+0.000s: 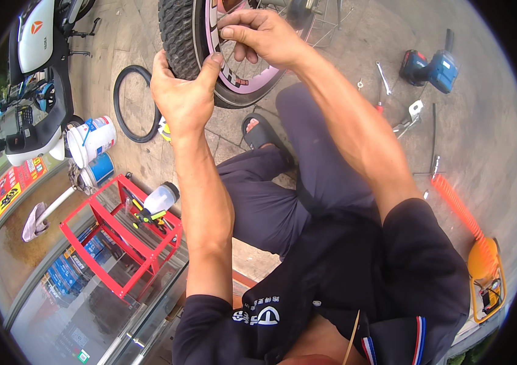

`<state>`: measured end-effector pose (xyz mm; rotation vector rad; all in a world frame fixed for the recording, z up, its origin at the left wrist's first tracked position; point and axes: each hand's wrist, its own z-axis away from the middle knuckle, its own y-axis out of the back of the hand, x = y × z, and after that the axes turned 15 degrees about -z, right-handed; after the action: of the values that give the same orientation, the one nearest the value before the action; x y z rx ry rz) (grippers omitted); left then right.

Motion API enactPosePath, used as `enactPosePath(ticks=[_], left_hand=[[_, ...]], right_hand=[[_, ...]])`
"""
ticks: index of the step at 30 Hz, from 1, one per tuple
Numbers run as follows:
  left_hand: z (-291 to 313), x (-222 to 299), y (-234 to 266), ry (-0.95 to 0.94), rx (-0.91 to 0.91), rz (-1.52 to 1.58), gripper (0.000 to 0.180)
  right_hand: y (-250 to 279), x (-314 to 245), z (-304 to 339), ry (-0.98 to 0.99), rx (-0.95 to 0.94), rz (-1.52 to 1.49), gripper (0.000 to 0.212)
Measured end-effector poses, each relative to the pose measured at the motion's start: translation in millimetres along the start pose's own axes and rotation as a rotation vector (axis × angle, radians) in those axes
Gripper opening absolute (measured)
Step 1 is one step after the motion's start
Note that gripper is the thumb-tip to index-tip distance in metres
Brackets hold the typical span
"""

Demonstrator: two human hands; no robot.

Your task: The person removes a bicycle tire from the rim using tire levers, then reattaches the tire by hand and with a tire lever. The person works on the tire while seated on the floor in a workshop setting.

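A bicycle wheel with a knobby black tire (180, 39) and a pink rim (257, 84) stands upright in front of me, at the top of the view. My left hand (184, 94) grips the tire low on its left side, fingers round the tread and thumb on the sidewall. On the inner side of the rim, my right hand (264, 38) has its fingers curled, thumb and forefinger pinched together near the spokes. What lies between those fingertips is too small to make out. The wheel's top is cut off by the view's edge.
Left: a loose black tire (118, 103), a white bucket (92, 141), a red metal frame (106, 243) and a parked scooter (36, 45). Right: a blue cordless power tool (440, 72), a wrench (384, 78), an orange coiled hose (462, 204) and a yellow-orange machine (483, 258).
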<state>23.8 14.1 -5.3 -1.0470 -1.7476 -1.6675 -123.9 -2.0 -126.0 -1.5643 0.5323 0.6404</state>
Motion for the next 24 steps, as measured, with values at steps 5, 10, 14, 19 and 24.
enactPosePath(ticks=[5,10,14,19,24], left_hand=[[-0.7,-2.9,1.4,0.005,-0.022,0.004,0.042],[-0.7,1.6,2.4,0.026,-0.092,0.029,0.044],[-0.5,-1.7,2.2,0.065,-0.076,0.096,0.044],[-3.7,4.5,1.0,0.007,-0.015,0.054,0.035],[-1.4,7.5,0.2,0.012,0.022,0.005,0.033]], right_hand=[[-8.1,-12.3,5.1,-0.058,-0.062,-0.049,0.029],[-12.2,-19.7,11.5,0.052,-0.025,0.127,0.025],[-12.7,-8.0,9.2,0.402,-0.025,0.373,0.026],[-3.2,-8.7,-2.2,0.824,-0.079,0.714,0.021],[0.3,-6.7,-5.8,0.859,-0.116,0.748,0.018]])
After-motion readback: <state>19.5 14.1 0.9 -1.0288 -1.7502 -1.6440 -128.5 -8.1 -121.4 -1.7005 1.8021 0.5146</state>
